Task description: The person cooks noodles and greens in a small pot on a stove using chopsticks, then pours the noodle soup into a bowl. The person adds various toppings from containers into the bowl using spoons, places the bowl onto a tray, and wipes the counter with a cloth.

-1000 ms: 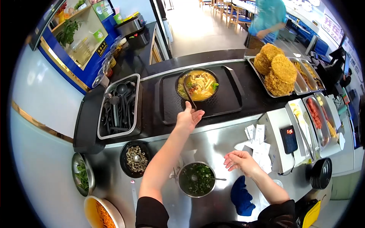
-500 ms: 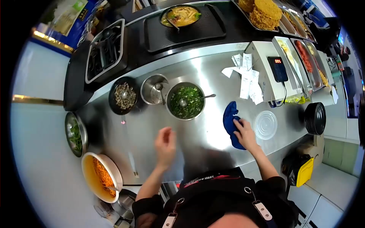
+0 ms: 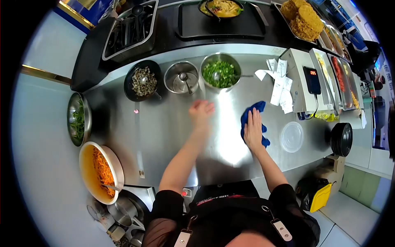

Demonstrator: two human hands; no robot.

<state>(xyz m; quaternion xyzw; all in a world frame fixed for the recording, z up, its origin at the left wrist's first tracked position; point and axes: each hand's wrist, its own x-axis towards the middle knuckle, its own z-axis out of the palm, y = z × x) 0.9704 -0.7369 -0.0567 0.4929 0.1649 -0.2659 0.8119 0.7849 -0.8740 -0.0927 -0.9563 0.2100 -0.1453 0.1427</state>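
My right hand (image 3: 254,129) lies flat on a crumpled blue cloth (image 3: 264,108) on the steel counter, fingers stretched out and close together. My left hand (image 3: 201,112) is held over the counter, smeared by motion, so its fingers cannot be made out; I see nothing in it. Just beyond it stands a steel bowl of chopped green onions (image 3: 222,73) with a spoon in it. To that bowl's left is a steel pot (image 3: 172,71) holding a ladle (image 3: 183,77). A black pan of chopped brownish pieces (image 3: 143,82) sits further left.
A clear plastic lid (image 3: 291,137), paper receipts (image 3: 281,86) and stacked black dishes (image 3: 341,140) are on the right. At left are a bowl of greens (image 3: 77,119) and a bowl of orange shreds (image 3: 103,166). A tray with a bowl of soup (image 3: 222,8) stands on the raised shelf.
The green onion bowl now sits further back, beside the pot. My left hand has moved forward towards it. My right hand has flattened on the cloth, and the camera view has shifted.
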